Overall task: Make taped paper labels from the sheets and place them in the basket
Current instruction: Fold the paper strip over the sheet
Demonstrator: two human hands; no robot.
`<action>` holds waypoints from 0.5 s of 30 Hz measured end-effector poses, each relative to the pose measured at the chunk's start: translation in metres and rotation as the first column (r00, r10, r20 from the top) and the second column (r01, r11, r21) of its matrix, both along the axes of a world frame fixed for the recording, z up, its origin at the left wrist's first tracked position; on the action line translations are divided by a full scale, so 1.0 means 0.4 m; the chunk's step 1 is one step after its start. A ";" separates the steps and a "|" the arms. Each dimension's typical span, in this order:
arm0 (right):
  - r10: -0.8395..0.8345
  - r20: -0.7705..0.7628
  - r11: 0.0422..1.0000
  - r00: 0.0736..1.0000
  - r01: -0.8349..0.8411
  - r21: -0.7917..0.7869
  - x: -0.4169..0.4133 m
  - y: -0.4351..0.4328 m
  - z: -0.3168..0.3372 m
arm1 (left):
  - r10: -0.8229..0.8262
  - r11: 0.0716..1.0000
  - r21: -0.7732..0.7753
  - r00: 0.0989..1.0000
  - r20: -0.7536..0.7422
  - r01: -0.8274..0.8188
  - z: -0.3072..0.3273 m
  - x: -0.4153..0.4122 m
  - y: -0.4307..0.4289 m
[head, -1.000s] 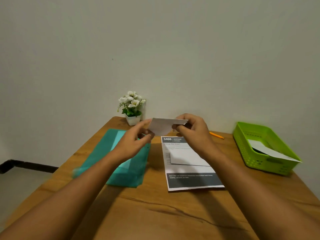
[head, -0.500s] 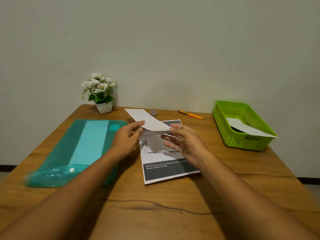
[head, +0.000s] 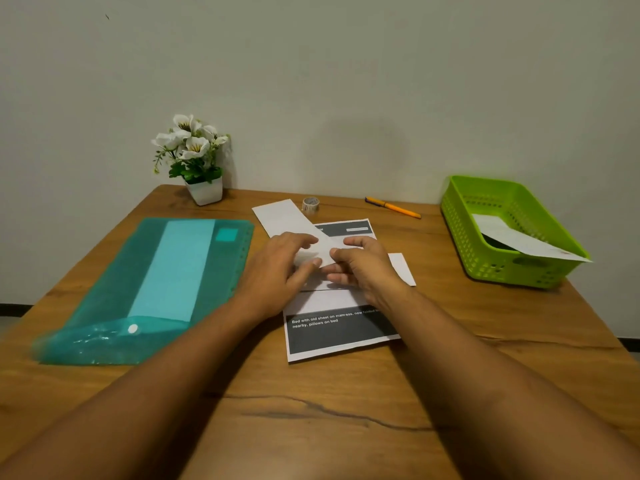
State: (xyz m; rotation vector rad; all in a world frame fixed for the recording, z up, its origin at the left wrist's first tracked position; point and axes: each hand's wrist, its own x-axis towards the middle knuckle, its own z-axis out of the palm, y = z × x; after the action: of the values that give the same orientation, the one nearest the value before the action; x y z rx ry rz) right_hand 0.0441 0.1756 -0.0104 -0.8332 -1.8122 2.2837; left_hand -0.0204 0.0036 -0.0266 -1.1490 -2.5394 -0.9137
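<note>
A white paper strip (head: 284, 217) lies slanted over the top of a printed sheet (head: 341, 332) in the middle of the wooden table. My left hand (head: 278, 271) and my right hand (head: 365, 268) meet at the strip's near end and each pinches it between thumb and fingers. A second white piece (head: 401, 268) sticks out from under my right hand. A small roll of clear tape (head: 310, 204) stands behind the strip. At the right, the green basket (head: 498, 268) holds one white paper (head: 519, 240).
A teal plastic folder (head: 156, 282) lies flat at the left. A white pot of flowers (head: 199, 161) stands at the back left by the wall. An orange pen (head: 393, 207) lies between the tape and the basket.
Both hands have lowered the paper strip from the air down onto the printed sheet. The view has tilted down and shifted, so the table shows more fully.
</note>
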 end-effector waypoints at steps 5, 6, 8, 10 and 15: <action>0.033 0.055 0.984 0.998 -0.042 0.175 -0.007 0.014 0.000 | 0.015 0.984 -0.177 1.000 -0.023 -0.019 -0.036 -0.002 0.031; 0.050 0.067 0.975 0.996 -0.063 0.211 -0.006 0.021 -0.001 | 0.031 0.982 -0.186 0.999 -0.041 -0.039 -0.046 -0.004 0.033; 0.089 0.089 0.951 0.992 -0.111 0.290 -0.003 0.035 -0.001 | 0.047 0.983 -0.175 0.995 -0.086 -0.062 -0.054 -0.009 0.035; 0.111 0.100 0.866 0.989 -0.145 0.479 0.000 0.058 -0.004 | 0.057 0.985 -0.156 0.993 -0.104 -0.072 -0.051 -0.011 0.036; 0.237 0.279 0.347 0.931 -0.349 0.871 0.018 0.112 0.010 | 0.070 0.981 -0.169 0.987 -0.144 -0.094 -0.048 -0.004 0.036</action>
State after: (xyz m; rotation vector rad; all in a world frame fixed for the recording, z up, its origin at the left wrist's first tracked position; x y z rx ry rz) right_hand 0.0513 0.2203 -0.0065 -0.3916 -2.9283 0.8878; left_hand -0.0221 0.0178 -0.0460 -1.1023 -2.5725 -0.5794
